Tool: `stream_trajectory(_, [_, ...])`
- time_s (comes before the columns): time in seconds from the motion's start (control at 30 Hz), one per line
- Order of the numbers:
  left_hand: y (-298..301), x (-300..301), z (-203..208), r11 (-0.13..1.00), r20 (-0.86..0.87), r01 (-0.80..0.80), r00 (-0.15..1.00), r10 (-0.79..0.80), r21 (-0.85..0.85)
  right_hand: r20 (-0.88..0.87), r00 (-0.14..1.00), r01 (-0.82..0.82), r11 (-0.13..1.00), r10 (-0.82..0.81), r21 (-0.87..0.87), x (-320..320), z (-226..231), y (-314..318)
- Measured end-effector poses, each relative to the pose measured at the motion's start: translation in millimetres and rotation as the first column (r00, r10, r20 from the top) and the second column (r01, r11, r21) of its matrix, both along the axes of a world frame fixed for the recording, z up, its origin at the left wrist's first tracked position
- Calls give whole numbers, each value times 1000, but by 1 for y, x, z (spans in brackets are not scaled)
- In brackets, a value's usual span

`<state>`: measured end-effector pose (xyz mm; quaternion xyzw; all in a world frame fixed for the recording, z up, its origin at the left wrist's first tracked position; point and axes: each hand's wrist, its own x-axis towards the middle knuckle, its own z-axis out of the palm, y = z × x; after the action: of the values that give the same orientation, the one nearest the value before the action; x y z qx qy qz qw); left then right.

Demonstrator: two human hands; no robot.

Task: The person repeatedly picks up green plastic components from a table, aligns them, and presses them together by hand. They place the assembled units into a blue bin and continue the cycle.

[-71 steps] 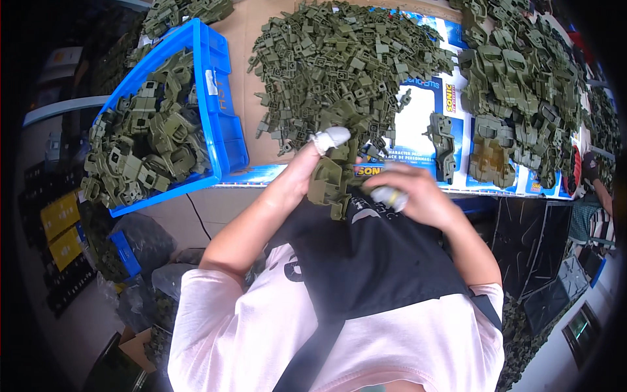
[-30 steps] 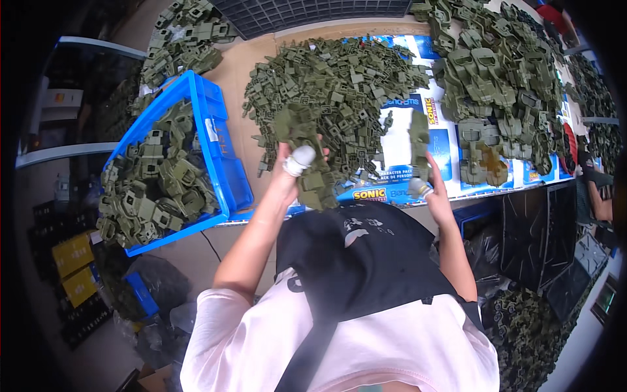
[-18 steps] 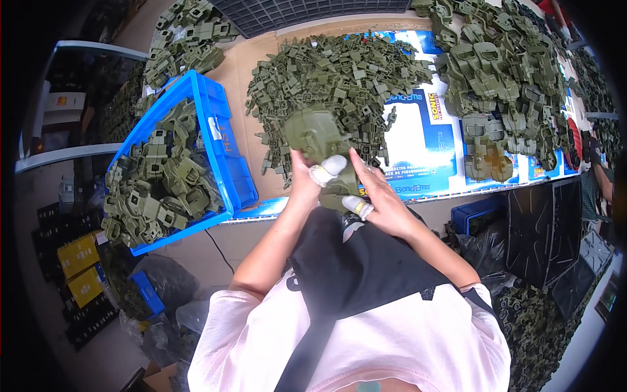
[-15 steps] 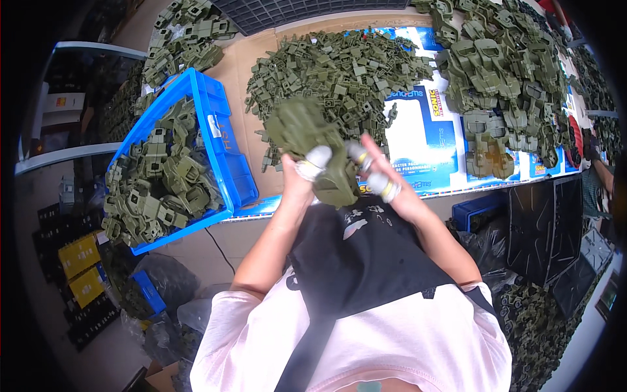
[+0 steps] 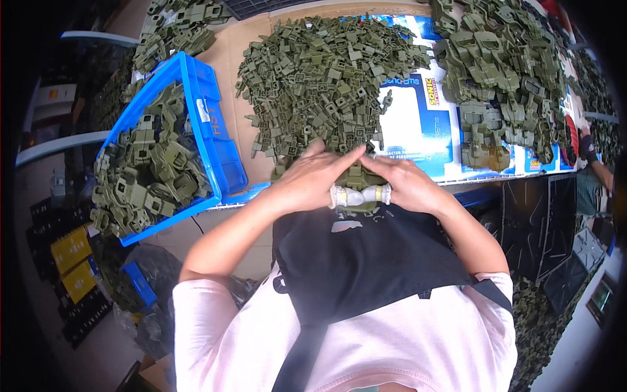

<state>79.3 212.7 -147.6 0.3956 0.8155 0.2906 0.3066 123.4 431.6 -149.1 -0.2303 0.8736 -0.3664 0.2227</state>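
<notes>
My left hand [image 5: 305, 181] and my right hand [image 5: 413, 185] meet at the table's front edge, holding an olive-green moulded plastic shell [image 5: 356, 178] between them. White wraps cover both thumbs, which press side by side on the shell's near part. The index fingers stretch over it and almost touch at the tips. Much of the shell is hidden under my hands. Just beyond them lies a heaped pile of small olive-green plastic parts [image 5: 320, 78].
On the left a blue bin [image 5: 212, 130] holds larger green parts. More large green shells [image 5: 486, 72] are stacked at the right, on blue-and-white printed card [image 5: 408, 117]. Black panels [image 5: 522, 228] stand below the table's right side. Another person's arm [image 5: 602, 175] shows at the right rim.
The shell was held up, tilted, with both hands at its sides. Now it is lower and nearer the table edge, and my hands have closed in over it with thumbs together.
</notes>
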Motion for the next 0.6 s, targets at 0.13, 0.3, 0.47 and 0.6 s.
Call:
stream_trajectory(0.13, [-4, 11, -13, 999, 157, -5, 988, 11, -41, -74, 994, -71, 996, 76, 60, 10, -3, 0])
stream_trajectory(0.3, [-8, -1, -8, 995, 244, 58, 969, -35, -86, -283, 958, -38, 998, 50, 47, 12, 12, 0])
stream_trajectory(0.47, [-12, 3, -15, 996, 246, 50, 969, -31, -70, -20, 994, -106, 987, 109, 125, 11, 18, 4])
stream_trajectory(0.6, [-3, 3, -5, 997, 196, 38, 980, -25, -64, 63, 998, 32, 996, -27, -84, 8, 4, -4])
